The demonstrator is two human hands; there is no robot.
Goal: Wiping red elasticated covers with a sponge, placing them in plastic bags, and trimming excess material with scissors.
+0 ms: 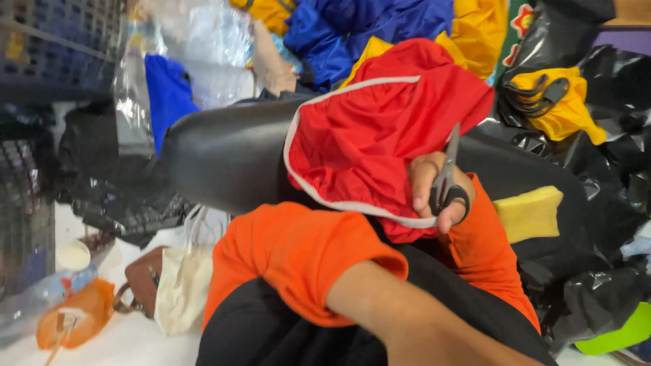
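1. My right hand point(437, 193): fingers closed through the handles of the scissors point(447, 177), blades pointing up against the red garment point(380, 129).
2. My left hand: out of view; its forearm point(407, 318) crosses the foreground, so I cannot tell its fingers' state.
3. Red garment: draped over a black padded surface point(224, 152).
4. Surroundings: yellow sponge point(530, 213), black plastic bags point(597, 271), blue and yellow fabric point(380, 27) heaped behind.
5. Clear plastic bag point(183, 54): blue cloth inside.

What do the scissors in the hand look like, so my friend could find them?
Start at the big red garment with white edging, draped over the black padded surface. At its lower right edge a hand grips small scissors with grey metal blades pointing up and black handle loops. Another black-handled pair lies apart on yellow cloth, held by no one.
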